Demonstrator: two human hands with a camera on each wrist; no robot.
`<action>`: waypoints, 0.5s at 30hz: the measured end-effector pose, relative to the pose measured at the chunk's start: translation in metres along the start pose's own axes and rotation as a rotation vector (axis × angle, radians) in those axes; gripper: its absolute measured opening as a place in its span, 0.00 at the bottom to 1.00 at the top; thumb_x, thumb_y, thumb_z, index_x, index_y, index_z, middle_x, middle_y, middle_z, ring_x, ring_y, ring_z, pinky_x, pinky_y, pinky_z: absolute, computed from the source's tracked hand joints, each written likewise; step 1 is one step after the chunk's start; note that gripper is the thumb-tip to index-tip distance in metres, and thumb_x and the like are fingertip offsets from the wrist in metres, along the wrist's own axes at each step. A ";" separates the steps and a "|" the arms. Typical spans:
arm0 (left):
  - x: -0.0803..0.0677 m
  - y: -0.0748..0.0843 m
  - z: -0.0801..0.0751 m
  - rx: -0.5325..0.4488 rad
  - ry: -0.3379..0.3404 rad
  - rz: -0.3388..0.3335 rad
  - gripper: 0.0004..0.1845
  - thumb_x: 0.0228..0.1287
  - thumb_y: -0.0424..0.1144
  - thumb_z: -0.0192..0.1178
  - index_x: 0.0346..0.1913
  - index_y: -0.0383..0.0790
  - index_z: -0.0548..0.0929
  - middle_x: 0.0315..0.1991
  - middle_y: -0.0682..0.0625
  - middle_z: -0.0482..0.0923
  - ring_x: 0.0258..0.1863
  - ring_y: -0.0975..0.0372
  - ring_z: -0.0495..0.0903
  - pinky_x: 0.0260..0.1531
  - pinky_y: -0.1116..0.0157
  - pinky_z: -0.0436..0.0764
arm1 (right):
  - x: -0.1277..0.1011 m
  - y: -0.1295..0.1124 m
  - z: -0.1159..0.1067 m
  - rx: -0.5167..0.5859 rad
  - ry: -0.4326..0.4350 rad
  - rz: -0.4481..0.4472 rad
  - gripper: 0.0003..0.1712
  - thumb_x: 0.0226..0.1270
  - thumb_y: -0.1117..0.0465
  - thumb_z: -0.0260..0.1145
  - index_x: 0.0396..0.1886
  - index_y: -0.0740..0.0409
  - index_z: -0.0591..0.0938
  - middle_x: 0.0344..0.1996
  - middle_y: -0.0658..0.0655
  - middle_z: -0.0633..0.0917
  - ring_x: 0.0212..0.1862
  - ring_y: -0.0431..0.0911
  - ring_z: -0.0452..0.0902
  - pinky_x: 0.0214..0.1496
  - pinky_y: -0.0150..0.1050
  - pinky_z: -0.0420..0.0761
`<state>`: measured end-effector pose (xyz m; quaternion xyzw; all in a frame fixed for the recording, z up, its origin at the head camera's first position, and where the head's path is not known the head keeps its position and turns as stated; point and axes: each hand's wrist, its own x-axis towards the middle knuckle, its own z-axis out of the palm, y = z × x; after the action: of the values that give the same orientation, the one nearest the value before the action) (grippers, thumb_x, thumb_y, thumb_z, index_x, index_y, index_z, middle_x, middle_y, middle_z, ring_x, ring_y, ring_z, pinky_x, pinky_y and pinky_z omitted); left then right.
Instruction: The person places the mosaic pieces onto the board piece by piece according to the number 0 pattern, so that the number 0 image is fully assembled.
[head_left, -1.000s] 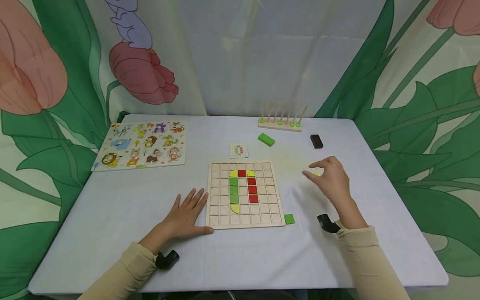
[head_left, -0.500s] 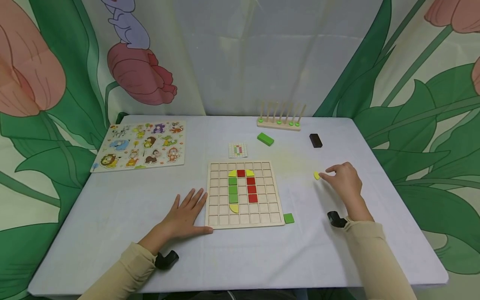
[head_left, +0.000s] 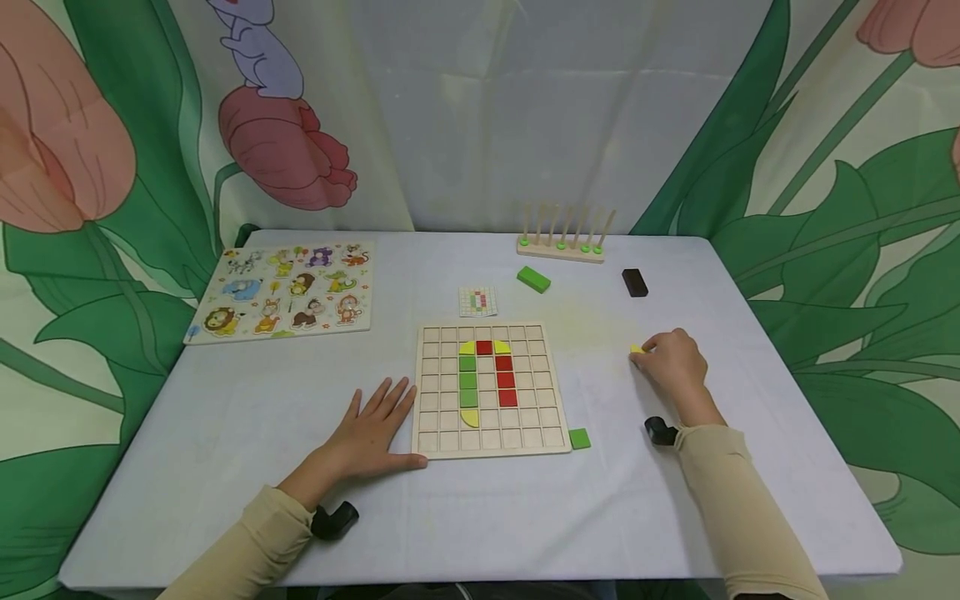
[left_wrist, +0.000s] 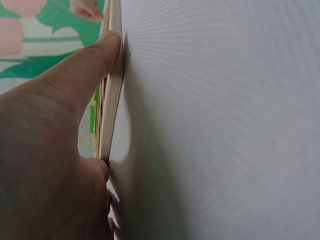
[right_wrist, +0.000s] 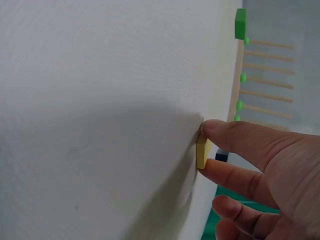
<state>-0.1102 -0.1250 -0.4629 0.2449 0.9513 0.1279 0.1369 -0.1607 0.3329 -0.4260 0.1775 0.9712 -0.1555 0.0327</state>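
My right hand (head_left: 675, 367) is at the right of the table, pinching a yellow quarter-round tile (right_wrist: 201, 150) between thumb and index finger, low on the cloth. Spread with straight fingers, my left hand (head_left: 367, 433) rests beside the wooden grid board (head_left: 540, 425); its thumb touches the board's lower left corner and its fingertips meet the left edge. Set in the grid are green squares (head_left: 468, 380), red squares (head_left: 506, 380) and yellow rounded tiles (head_left: 469, 417), forming an arch. A loose green square tile (head_left: 580, 438) lies against the board's lower right corner.
Behind the board lies a small pattern card (head_left: 477, 302). A green block (head_left: 533, 279), a black block (head_left: 634, 282) and a wooden peg rack (head_left: 560, 248) with green rings stand farther back. An animal puzzle board (head_left: 281, 292) occupies the back left.
My right hand moves right, away from the yellow tile's left side, then back in, and its thumb and index finger close on the tile. The left hand stays in place.
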 end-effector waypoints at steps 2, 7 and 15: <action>0.000 0.000 0.000 0.002 0.000 0.000 0.58 0.48 0.74 0.55 0.75 0.43 0.49 0.77 0.46 0.43 0.76 0.47 0.40 0.67 0.35 0.41 | 0.000 0.001 0.001 -0.009 0.006 0.000 0.21 0.57 0.53 0.68 0.43 0.65 0.84 0.44 0.69 0.75 0.42 0.59 0.73 0.28 0.43 0.72; 0.000 -0.001 0.001 0.011 0.001 0.007 0.58 0.48 0.74 0.55 0.75 0.43 0.48 0.77 0.46 0.43 0.76 0.47 0.40 0.67 0.35 0.42 | 0.002 0.002 0.003 -0.028 0.018 -0.014 0.20 0.56 0.53 0.68 0.41 0.65 0.84 0.42 0.68 0.75 0.41 0.58 0.73 0.28 0.44 0.72; 0.000 -0.003 0.001 0.018 0.000 0.020 0.58 0.49 0.75 0.54 0.75 0.43 0.49 0.77 0.46 0.43 0.76 0.47 0.40 0.67 0.35 0.43 | 0.001 -0.004 -0.005 -0.057 0.007 -0.181 0.20 0.56 0.54 0.68 0.43 0.64 0.84 0.41 0.66 0.74 0.43 0.58 0.72 0.32 0.46 0.74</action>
<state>-0.1112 -0.1272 -0.4643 0.2558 0.9499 0.1205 0.1333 -0.1629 0.3313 -0.4206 0.0888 0.9874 -0.1292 0.0201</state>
